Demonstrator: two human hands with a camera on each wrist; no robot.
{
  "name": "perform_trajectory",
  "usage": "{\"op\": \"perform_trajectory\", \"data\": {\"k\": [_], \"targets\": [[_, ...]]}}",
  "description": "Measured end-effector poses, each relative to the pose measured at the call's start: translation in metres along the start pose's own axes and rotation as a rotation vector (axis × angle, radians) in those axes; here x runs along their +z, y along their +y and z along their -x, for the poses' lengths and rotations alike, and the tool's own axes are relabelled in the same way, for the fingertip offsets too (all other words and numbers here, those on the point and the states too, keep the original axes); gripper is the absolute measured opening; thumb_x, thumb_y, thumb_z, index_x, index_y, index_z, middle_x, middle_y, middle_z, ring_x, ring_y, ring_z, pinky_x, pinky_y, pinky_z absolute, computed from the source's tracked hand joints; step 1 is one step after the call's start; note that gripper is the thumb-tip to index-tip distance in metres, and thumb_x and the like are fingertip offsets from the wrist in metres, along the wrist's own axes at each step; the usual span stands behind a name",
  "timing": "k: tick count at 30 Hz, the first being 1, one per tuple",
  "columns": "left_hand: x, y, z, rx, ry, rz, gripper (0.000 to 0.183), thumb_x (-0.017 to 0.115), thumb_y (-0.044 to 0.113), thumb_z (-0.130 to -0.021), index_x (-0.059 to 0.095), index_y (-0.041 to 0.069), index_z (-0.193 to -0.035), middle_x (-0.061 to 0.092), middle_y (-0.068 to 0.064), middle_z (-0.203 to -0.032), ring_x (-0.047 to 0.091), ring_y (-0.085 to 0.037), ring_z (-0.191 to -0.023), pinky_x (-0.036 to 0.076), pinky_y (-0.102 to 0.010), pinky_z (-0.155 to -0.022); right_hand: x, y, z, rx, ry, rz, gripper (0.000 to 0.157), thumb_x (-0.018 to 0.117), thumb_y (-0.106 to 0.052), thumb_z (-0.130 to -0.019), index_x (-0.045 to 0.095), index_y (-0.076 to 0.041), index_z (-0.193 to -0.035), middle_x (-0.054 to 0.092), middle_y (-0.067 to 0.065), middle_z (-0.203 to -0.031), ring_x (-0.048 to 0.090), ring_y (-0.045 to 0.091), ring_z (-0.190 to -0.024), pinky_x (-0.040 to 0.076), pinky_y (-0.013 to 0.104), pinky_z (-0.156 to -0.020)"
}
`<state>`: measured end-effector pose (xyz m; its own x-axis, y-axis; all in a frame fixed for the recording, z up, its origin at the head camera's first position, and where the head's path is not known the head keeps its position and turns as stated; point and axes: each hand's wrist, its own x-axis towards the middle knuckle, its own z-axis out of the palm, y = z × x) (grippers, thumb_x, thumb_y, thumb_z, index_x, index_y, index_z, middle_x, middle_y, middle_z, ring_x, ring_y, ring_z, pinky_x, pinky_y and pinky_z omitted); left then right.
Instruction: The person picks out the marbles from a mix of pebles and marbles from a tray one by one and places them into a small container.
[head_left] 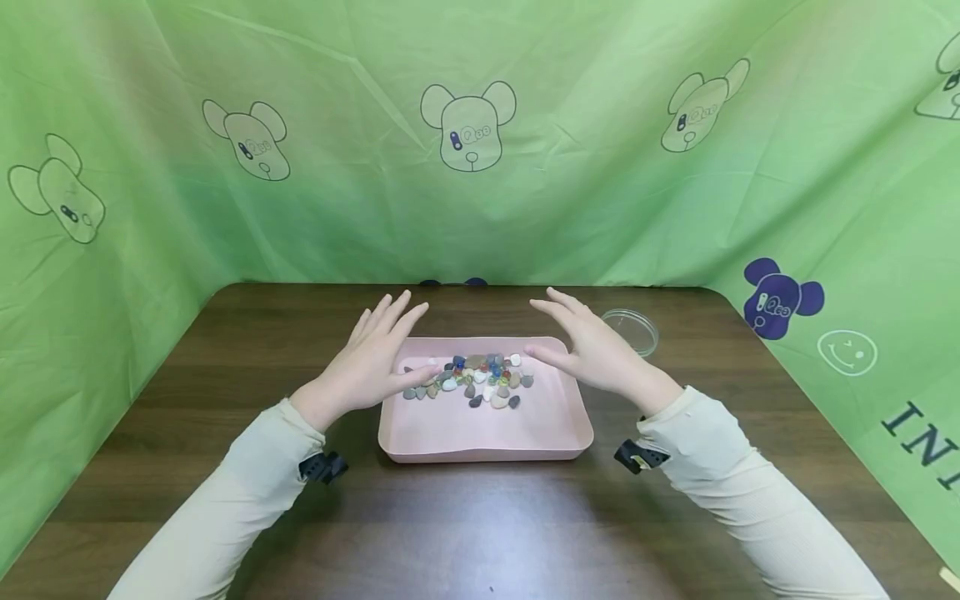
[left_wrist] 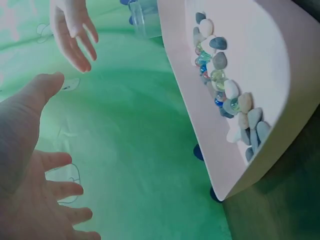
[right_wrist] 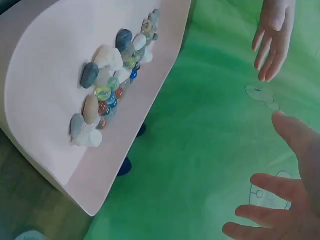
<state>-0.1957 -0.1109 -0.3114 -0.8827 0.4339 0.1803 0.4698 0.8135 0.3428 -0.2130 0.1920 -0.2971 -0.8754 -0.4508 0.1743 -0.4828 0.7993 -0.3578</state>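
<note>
A shallow pink tray (head_left: 480, 433) stands on the table, with pebbles (head_left: 499, 401) and glass marbles (left_wrist: 218, 80) heaped along its far half. The pebbles are grey, white and tan; the marbles are blue, red, green and clear. My left hand (head_left: 367, 358) hovers above the tray's left side, fingers spread and straight, holding nothing. Over the right side my right hand (head_left: 592, 346) is raised likewise, its fingers extended and apart. Both palms face inward, and neither hand appears to touch the stones.
A clear round container (head_left: 632, 332) sits on the dark wooden table (head_left: 480, 525) behind the right hand, to the right of the tray. Green printed cloth (head_left: 465, 225) hangs along the table's back and sides.
</note>
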Motion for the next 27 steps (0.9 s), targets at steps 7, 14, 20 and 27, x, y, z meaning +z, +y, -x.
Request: {"op": "perform_trajectory", "data": {"k": [7,14,20,27], "targets": [[0.005,-0.005,0.005,0.028,0.024,0.029,0.069,0.058,0.042,-0.089,0.032,0.011,-0.145,0.021,-0.014,-0.155,0.014,-0.034,-0.145,0.012,-0.053,-0.117,0.005,0.005,-0.002,-0.029,0.068,-0.102,0.056,0.064,-0.028,-0.087,0.047,-0.005,-0.134,0.035,0.022,-0.147,0.033,0.039,-0.136,0.029,0.055,-0.109],[0.014,-0.012,0.011,0.026,-0.01,0.013,0.062,0.059,0.038,-0.089,0.042,0.007,-0.139,0.034,-0.018,-0.149,0.025,-0.038,-0.141,0.017,-0.055,-0.116,0.012,0.01,-0.006,-0.006,0.095,-0.177,0.046,0.065,-0.024,-0.086,0.054,-0.004,-0.127,0.048,0.019,-0.138,0.042,0.035,-0.13,0.034,0.052,-0.107],[0.024,-0.018,0.017,0.033,-0.054,-0.014,0.061,0.059,0.038,-0.089,0.044,0.005,-0.137,0.038,-0.019,-0.147,0.029,-0.04,-0.138,0.02,-0.056,-0.114,0.016,0.016,-0.01,0.064,0.05,-0.309,0.042,0.064,-0.022,-0.088,0.056,-0.003,-0.125,0.053,0.017,-0.133,0.048,0.036,-0.127,0.039,0.048,-0.106],[0.032,-0.024,0.023,0.02,-0.098,-0.015,0.059,0.06,0.036,-0.089,0.045,0.003,-0.135,0.034,-0.021,-0.148,0.032,-0.043,-0.136,0.022,-0.058,-0.112,0.022,0.019,-0.016,0.137,-0.003,-0.385,0.04,0.063,-0.022,-0.088,0.058,-0.004,-0.123,0.055,0.016,-0.133,0.047,0.037,-0.127,0.038,0.048,-0.106]]}}
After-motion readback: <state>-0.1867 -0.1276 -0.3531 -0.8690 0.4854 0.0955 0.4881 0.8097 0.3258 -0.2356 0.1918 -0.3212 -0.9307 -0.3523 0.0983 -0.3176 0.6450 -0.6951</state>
